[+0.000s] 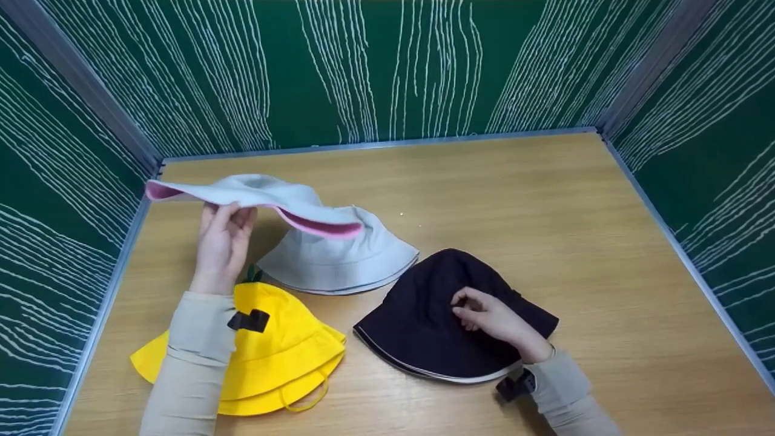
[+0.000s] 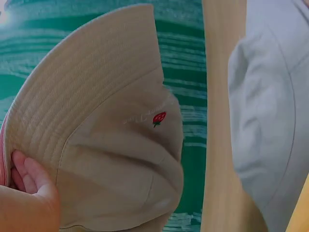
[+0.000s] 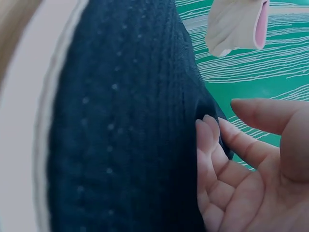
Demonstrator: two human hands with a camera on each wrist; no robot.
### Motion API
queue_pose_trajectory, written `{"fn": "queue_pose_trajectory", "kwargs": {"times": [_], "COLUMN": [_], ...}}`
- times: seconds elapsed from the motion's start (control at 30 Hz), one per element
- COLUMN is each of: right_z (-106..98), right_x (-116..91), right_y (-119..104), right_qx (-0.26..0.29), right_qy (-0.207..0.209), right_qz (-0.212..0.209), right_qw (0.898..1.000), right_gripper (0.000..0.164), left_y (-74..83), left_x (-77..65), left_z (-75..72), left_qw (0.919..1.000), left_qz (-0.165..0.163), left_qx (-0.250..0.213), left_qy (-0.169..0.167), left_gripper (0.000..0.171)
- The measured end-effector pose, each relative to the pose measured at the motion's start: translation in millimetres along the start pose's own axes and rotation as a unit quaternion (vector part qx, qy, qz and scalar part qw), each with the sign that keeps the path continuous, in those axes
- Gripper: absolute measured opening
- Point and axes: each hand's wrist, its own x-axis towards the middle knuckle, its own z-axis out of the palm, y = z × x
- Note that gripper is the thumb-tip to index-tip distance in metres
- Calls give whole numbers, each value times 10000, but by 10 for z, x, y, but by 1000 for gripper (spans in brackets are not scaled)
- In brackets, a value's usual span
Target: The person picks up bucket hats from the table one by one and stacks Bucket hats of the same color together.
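My left hand [image 1: 225,236] grips the brim of a white bucket hat [image 1: 266,189] with a pink lining, raised at the left of the table. Its crown carries a small strawberry print [image 2: 159,119] in the left wrist view. My right hand [image 1: 491,316] is over a black bucket hat [image 1: 418,321] with a light brim edge; its fingers are loosely bent against the cloth, and the thumb stands apart from them in the right wrist view. A pale grey-white bucket hat [image 1: 345,266] lies partly behind the raised one. Yellow bucket hats [image 1: 278,357] are stacked beneath my left forearm.
The hats stand on a wooden table [image 1: 514,200]. Green panels [image 1: 375,72] with white streaks wall it in at the back and both sides, joined by metal frame posts. A yellow cord [image 1: 306,407] hangs from the yellow stack near the front.
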Motion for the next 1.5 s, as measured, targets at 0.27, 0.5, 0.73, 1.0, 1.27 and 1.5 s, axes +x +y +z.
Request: {"fn": "queue_pose_trajectory", "kwargs": {"times": [0.27, 0.5, 0.73, 1.0, 1.27, 1.5], "right_z": [19, 45, 47, 142, 315, 312], "right_x": [60, 170, 327, 494, 580, 568], "right_y": [-42, -259, -518, -700, -758, -751], "right_qx": [432, 1402, 3061, 4597, 4672, 4165], "right_qy": [-166, -185, -72, -1008, -1238, -921], "right_qz": [-173, 91, 374, 706, 556, 600], "right_qw": [9988, 9899, 9512, 8795, 8737, 9024], "right_gripper": [22, 33, 26, 27, 21, 55], "left_y": [-209, -306, -391, -486, -658, -793], "left_x": [-159, -301, -496, -659, -757, -808], "left_z": [60, 86, 148, 156, 96, -26], "left_qw": [9983, 9972, 9953, 9892, 9833, 9797], "left_qz": [14, -9, -180, -362, -796, -1151], "left_qx": [-425, -477, -490, -160, 597, 935], "left_qy": [-398, -579, -816, -1409, -1523, -1347], "left_gripper": [26, 28, 30, 31, 40, 43]}}
